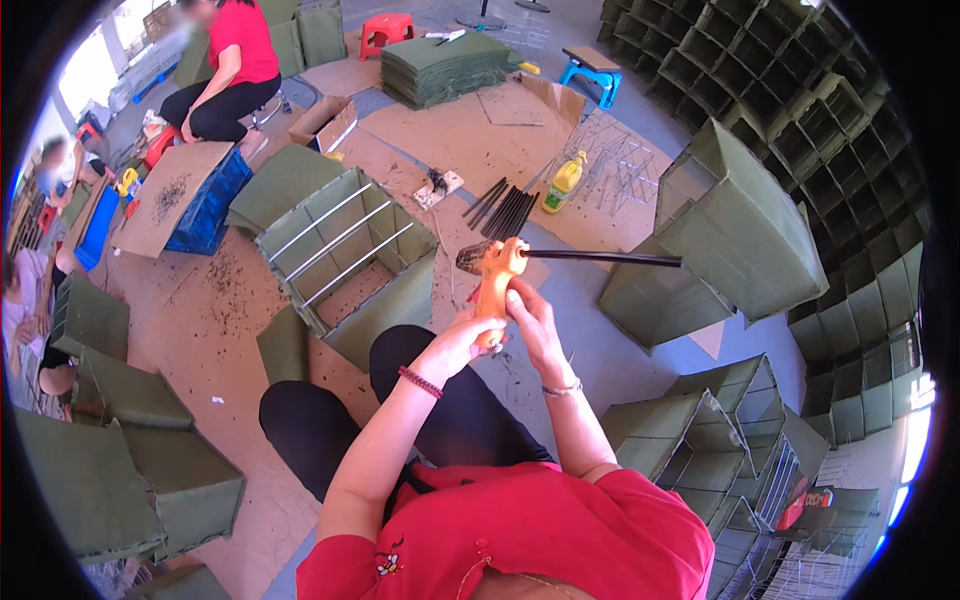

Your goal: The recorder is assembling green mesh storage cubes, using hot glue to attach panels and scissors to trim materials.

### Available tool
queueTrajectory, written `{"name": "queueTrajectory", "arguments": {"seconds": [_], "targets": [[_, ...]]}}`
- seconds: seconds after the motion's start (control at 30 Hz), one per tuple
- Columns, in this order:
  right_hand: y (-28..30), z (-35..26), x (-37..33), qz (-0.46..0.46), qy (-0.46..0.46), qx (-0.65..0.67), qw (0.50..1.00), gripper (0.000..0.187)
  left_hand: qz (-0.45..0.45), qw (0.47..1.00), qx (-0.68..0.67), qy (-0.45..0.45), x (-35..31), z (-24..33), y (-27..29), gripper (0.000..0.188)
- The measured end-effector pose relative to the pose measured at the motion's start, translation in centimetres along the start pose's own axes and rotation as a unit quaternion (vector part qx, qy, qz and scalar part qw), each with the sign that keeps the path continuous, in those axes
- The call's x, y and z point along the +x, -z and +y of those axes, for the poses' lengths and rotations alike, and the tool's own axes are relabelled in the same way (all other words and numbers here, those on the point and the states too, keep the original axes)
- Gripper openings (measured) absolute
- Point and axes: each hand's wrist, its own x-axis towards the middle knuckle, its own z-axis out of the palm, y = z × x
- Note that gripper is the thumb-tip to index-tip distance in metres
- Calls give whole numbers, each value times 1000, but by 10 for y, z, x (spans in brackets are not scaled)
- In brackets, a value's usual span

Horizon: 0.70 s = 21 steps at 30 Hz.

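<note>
Above my knees, an orange glue gun (493,287) is held up, with a dark, crusted nozzle toward the left. A long black glue stick (610,257) juts out of its rear to the right. My left hand (462,340) is wrapped round the lower handle. My right hand (534,318) is closed against the other side of the grip, its fingers partly hidden. Just ahead of my knees lies a green fabric-covered box (385,290) with several pale metal rods across its open side. Several loose black glue sticks (510,210) lie on the floor beyond the gun.
A yellow bottle (563,183) stands near wire frames (618,165). Green boxes (735,225) stand at right, others (180,470) at left. Farther off are stacked green panels (445,70), a blue crate (205,215), stools (592,75) and a seated person in red (240,50). More people sit far left.
</note>
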Motion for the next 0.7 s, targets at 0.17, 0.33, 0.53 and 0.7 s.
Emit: {"name": "queueTrajectory", "arguments": {"seconds": [0.17,0.33,0.53,0.7], "targets": [[-14,-1,12,-61,-132,117,982,36,-34,999,39,17,2,1,-7,20],[-11,-14,16,-47,-129,203,970,31,-53,972,225,-43,5,-10,-8,29],[16,-33,10,-106,-161,108,975,30,132,780,587,-173,-29,29,-32,21],[27,-15,1,-72,-171,159,970,41,87,587,617,-517,0,31,-94,21]]}}
